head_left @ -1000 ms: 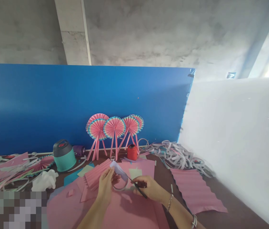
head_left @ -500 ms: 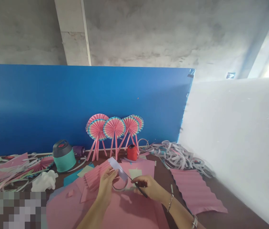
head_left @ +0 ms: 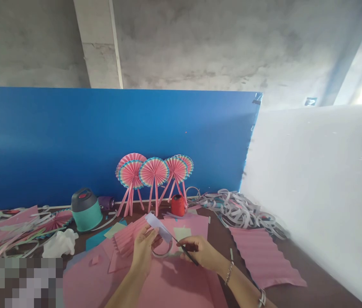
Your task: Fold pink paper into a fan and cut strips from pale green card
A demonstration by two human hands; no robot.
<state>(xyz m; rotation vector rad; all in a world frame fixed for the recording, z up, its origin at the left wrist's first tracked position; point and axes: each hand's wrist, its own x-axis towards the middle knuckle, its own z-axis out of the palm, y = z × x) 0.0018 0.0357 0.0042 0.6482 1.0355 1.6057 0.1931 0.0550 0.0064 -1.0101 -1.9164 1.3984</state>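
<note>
My left hand (head_left: 144,247) pinches a pale lavender paper strip (head_left: 158,226) between thumb and fingers. A thin curled strip (head_left: 163,255) loops down below it. My right hand (head_left: 200,253) is closed around dark-handled scissors (head_left: 187,252), whose blades point up and left to the edge of the lavender strip. Whether the blades are fully closed, I cannot tell. Beneath both hands lie pink paper sheets (head_left: 168,284). Just left of my left hand rests a pleated pink sheet (head_left: 128,239). A pale green paper piece (head_left: 182,233) lies behind the scissors.
Several pink folded-paper fans (head_left: 154,172) stand against the blue panel (head_left: 72,137). A red thread spool (head_left: 177,205) is before them. To the left are a teal-and-grey container (head_left: 86,211) and crumpled white tissue (head_left: 60,244); to the right, curled paper strips (head_left: 241,209) and a creased pink sheet (head_left: 267,256).
The lavender strip looks narrower near the scissors, and its right end lies slightly farther left. Both hands have barely moved, and the surroundings look the same.
</note>
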